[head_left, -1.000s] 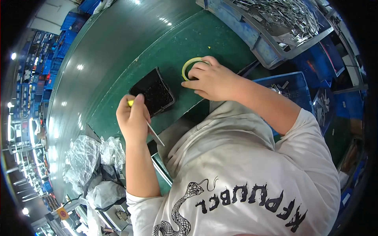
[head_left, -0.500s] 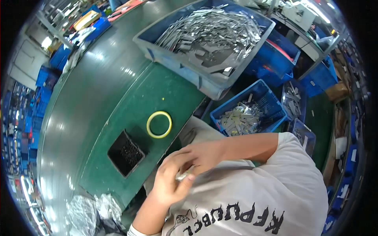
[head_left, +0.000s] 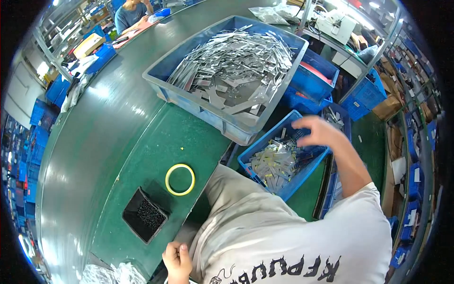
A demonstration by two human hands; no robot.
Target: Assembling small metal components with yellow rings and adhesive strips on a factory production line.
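Note:
My right hand (head_left: 316, 131) hovers with spread fingers over a small blue bin (head_left: 261, 146) that holds several flat metal pieces (head_left: 273, 163); nothing shows in it. My left hand (head_left: 177, 259) is curled into a fist at the lower edge, beside a black tray of small dark screws (head_left: 144, 215); I cannot tell whether it holds anything. A yellow tape ring (head_left: 180, 179) lies flat on the green mat (head_left: 165, 151) between the hands.
A large grey-blue crate (head_left: 189, 99) heaped with metal strips stands beyond the mat. More blue bins (head_left: 314, 75) crowd the right side. Crumpled clear plastic bags (head_left: 111, 274) lie at the lower left. Another person (head_left: 130, 12) works at the far end of the green conveyor.
My right hand left the left hand near my chest and reached out right over the small blue bin. The view has swung toward the crates. The left hand dropped to the lower edge.

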